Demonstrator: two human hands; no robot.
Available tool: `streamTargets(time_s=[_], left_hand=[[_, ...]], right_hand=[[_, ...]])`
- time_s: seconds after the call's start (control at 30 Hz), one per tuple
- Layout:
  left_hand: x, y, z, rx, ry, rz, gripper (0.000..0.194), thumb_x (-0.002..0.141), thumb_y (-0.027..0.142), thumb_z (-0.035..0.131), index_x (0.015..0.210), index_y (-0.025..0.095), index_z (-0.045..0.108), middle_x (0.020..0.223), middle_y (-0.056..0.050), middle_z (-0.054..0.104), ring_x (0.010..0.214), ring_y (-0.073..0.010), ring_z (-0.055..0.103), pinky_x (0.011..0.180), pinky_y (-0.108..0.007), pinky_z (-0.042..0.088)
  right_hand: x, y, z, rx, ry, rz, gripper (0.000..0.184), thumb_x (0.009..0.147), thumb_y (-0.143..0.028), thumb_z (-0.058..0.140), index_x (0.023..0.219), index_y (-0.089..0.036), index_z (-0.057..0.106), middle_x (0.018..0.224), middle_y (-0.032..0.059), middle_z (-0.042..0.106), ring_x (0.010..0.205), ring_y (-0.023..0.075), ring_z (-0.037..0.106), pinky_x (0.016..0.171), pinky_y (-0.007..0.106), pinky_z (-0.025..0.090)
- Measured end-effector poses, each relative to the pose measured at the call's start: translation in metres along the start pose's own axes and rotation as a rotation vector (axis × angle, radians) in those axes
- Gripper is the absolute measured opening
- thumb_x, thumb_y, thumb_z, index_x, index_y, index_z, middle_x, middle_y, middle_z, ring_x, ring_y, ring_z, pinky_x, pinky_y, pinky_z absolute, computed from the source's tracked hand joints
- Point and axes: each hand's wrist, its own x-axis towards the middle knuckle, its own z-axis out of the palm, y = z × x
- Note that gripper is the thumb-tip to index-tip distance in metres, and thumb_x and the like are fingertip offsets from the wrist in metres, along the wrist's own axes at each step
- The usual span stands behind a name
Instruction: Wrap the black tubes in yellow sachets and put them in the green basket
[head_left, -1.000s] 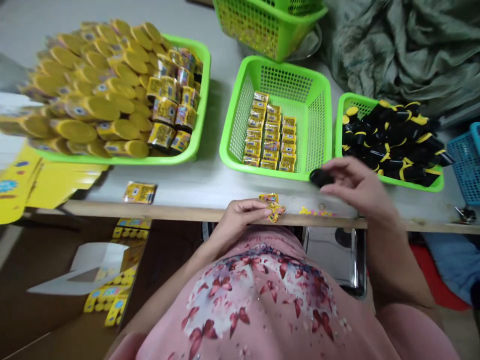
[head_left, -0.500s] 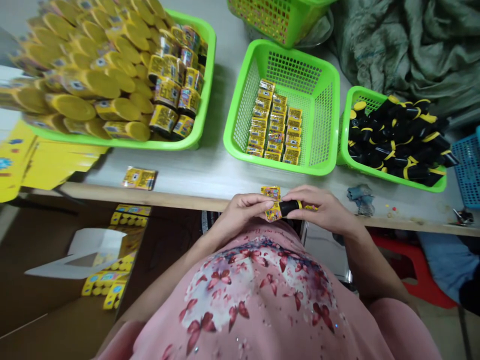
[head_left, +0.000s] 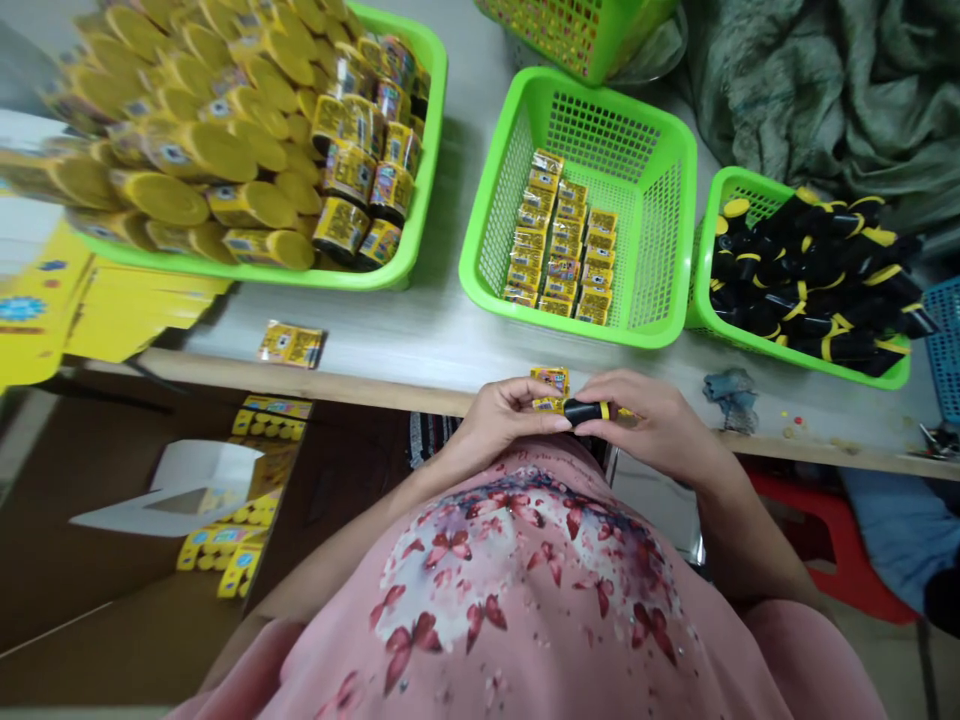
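My left hand [head_left: 510,412] is closed at the left end of a small black bottle [head_left: 583,412] with a yellow band at its right end. My right hand [head_left: 649,415] pinches the bottle's yellow end between thumb and fingers. A bit of yellow printed film [head_left: 627,412] shows inside the right hand, partly hidden. Just beyond the left fingertips, yellow printed sleeves [head_left: 551,379] lie at the table's edge. How they meet the left fingers is unclear.
Ahead stands a green basket [head_left: 574,325] holding rows of printed sleeves. Black bottles fill the green basket [head_left: 795,365] to its right. The left green basket [head_left: 431,150] is heaped with labelled, yellow-lidded bottles. Flat sleeves [head_left: 291,345] and a blue-grey rag [head_left: 730,400] lie near the edge.
The printed sleeve that showed around the bottle's left end is no longer seen there; more black shows. My left thumb has moved right, onto the bottle. The whole view has shifted slightly.
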Motion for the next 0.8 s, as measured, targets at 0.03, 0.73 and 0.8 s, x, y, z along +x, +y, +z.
streamTargets(time_s=[0.03, 0.73, 0.8], left_hand=[[-0.001, 0.002, 0.001, 0.016, 0.007, 0.013, 0.031, 0.055, 0.023, 0.093, 0.082, 0.017, 0.077, 0.074, 0.002, 0.074, 0.066, -0.0115, 0.063, 0.070, -0.025, 0.049], [-0.003, 0.008, 0.007, 0.113, 0.076, 0.221, 0.037, 0.052, 0.031, 0.096, 0.082, 0.018, 0.079, 0.084, -0.003, 0.077, 0.079, -0.0180, 0.067, 0.081, -0.031, 0.052], [-0.003, 0.008, 0.005, 0.150, 0.080, 0.258, 0.036, 0.053, 0.032, 0.096, 0.083, 0.018, 0.080, 0.086, -0.005, 0.078, 0.084, -0.0199, 0.068, 0.085, -0.032, 0.052]], right_hand=[[-0.001, 0.000, 0.000, -0.009, 0.006, -0.004, 0.020, 0.090, -0.025, 0.071, 0.109, -0.024, 0.070, 0.105, 0.0063, 0.074, 0.098, 0.0185, 0.071, 0.085, 0.033, 0.059], [-0.005, 0.006, 0.014, 0.227, 0.096, 0.279, 0.023, 0.083, -0.037, 0.076, 0.103, -0.025, 0.077, 0.092, 0.0017, 0.077, 0.068, 0.0124, 0.065, 0.060, 0.025, 0.050], [-0.006, 0.006, 0.015, 0.274, 0.066, 0.344, 0.024, 0.084, -0.039, 0.075, 0.103, -0.025, 0.077, 0.088, 0.0011, 0.076, 0.059, 0.0108, 0.061, 0.054, 0.025, 0.047]])
